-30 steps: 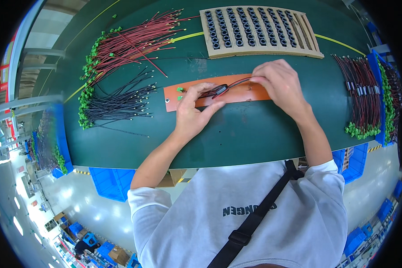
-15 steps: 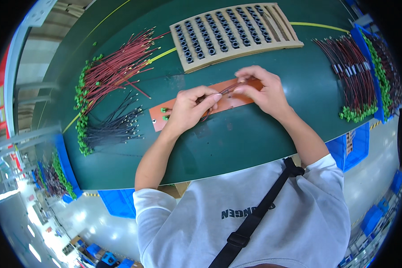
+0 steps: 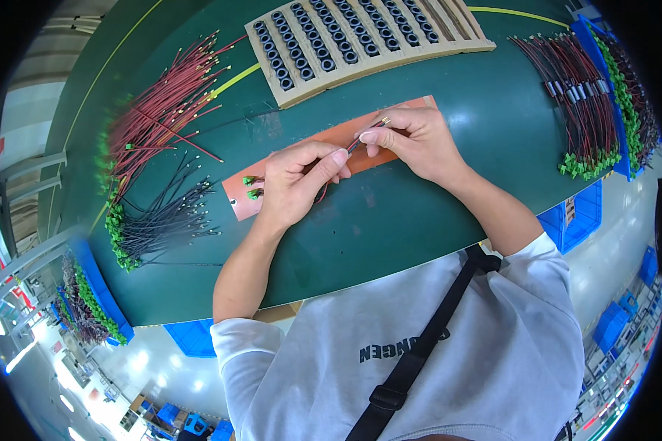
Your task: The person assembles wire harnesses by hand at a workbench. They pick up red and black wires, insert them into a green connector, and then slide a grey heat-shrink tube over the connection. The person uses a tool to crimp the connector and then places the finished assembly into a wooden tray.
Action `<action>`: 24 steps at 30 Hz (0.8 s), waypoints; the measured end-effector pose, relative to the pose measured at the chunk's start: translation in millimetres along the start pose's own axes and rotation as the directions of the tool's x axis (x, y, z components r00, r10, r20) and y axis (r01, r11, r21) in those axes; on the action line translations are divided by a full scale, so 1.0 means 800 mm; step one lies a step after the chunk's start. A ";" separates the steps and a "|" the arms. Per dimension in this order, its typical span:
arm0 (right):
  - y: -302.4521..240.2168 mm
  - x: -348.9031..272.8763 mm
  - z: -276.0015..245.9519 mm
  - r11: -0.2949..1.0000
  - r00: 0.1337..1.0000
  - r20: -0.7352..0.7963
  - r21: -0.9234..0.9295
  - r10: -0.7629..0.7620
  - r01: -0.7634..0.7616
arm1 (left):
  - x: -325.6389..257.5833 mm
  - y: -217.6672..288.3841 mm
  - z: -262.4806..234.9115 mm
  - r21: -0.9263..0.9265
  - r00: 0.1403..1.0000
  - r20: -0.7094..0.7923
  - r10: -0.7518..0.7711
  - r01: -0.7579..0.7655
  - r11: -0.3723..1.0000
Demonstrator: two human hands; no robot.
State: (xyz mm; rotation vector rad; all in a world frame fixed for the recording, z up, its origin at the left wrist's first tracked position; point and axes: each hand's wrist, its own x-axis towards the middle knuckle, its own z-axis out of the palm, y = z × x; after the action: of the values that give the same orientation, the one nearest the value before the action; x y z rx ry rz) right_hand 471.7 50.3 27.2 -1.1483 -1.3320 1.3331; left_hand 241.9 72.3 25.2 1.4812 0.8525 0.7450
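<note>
A thin pair of wires (image 3: 354, 144), one red and one dark, is held between both hands above an orange mat (image 3: 309, 158) that lies on the green table (image 3: 434, 213). The metal tips of the wires project just past the fingertips of the right hand (image 3: 412, 143), near the far right end of the mat. The wires are pinched by the right hand between thumb and forefinger, the remaining fingers being curled inward. The left hand (image 3: 298, 184) is closed around the lower run of the same wires, its thumb pressed toward the forefinger; a loop of red wire is seen beneath its palm. Two small green connectors (image 3: 252, 187) lie on the near left end of the mat, just beside the left hand.

Beyond the mat, a pale slotted tray (image 3: 360, 37) filled with rows of dark ring-shaped parts is placed on the table. To the left, a fanned bundle of red wires (image 3: 162, 110) and, nearer the person, a bundle of black wires (image 3: 162, 224) are laid out, both ended by green connectors. At the right edge of the table, a further batch of red and black wires (image 3: 577, 95) with green connectors is arranged against a blue bin (image 3: 603, 44). A grey shirt crossed by a black strap (image 3: 419, 345) is visible at the lower edge.
</note>
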 end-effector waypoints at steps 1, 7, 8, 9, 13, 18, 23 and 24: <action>0.001 0.000 0.000 1.000 1.000 0.001 0.004 -0.010 0.010 | 0.001 0.001 0.000 -0.002 1.000 0.005 -0.006 0.006 1.000; -0.004 0.000 0.000 0.999 1.000 -0.006 -0.045 -0.011 0.011 | 0.003 0.003 -0.004 0.047 0.999 0.051 -0.007 0.004 0.999; -0.003 0.000 -0.001 0.995 0.999 -0.031 -0.096 -0.020 0.017 | 0.002 0.002 -0.005 0.063 0.998 0.060 -0.011 0.007 0.998; -0.003 0.000 -0.001 0.989 0.998 -0.056 -0.147 -0.030 0.021 | 0.002 0.001 -0.005 0.080 0.997 0.070 -0.016 0.010 0.997; 0.011 0.001 0.000 0.905 0.959 -0.136 -0.385 -0.249 0.181 | 0.008 0.000 0.000 -0.032 0.958 -0.219 0.187 -0.199 0.979; 0.009 0.002 -0.009 0.772 0.909 -0.068 -0.556 -0.411 0.308 | -0.020 0.006 -0.024 0.530 0.781 -0.093 0.617 -0.485 0.695; 0.011 0.001 -0.009 0.758 0.908 -0.054 -0.573 -0.415 0.312 | -0.035 0.005 -0.016 0.711 0.745 0.060 0.664 -0.499 0.496; 0.010 0.000 -0.009 0.759 0.915 -0.050 -0.579 -0.399 0.299 | -0.036 0.003 -0.015 0.744 0.743 0.072 0.665 -0.484 0.461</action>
State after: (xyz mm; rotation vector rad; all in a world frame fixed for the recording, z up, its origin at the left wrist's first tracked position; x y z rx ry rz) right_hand 479.2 51.1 19.0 -1.2739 -1.7686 0.5532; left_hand 216.9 54.2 29.1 2.5446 0.8539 1.1891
